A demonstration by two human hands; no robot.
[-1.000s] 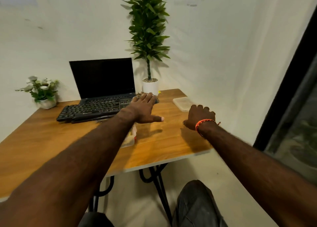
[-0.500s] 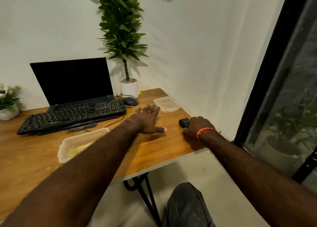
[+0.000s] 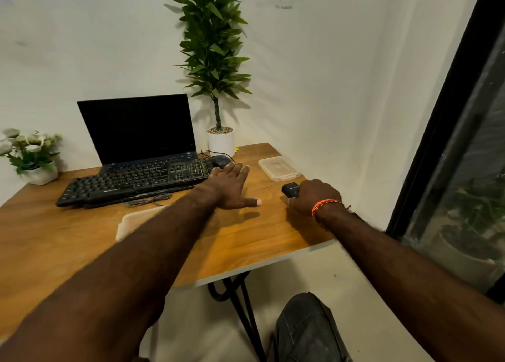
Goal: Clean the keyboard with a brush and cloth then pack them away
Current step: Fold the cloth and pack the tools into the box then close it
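A black keyboard (image 3: 136,182) lies on the wooden table (image 3: 246,241), overlapping the base of an open laptop (image 3: 136,128). My left hand (image 3: 231,188) is stretched out flat with straight fingers beside the keyboard's right end and holds nothing. My right hand (image 3: 314,197) rests near the table's right edge, its fingers curled round a small black object (image 3: 290,190). An open pale plastic container (image 3: 131,222) sits in front of the keyboard, mostly hidden by my left forearm. No brush or cloth is plainly visible.
A clear lid (image 3: 278,168) lies at the back right. A dark mouse (image 3: 220,160) and a tall plant in a white pot (image 3: 221,143) stand behind my left hand. A flower pot (image 3: 41,174) is at the far left. A loose cable (image 3: 147,199) lies before the keyboard.
My left hand has drawn back from the mouse to the keyboard's right end. My right hand has settled round the small black object. The camera has swung about.
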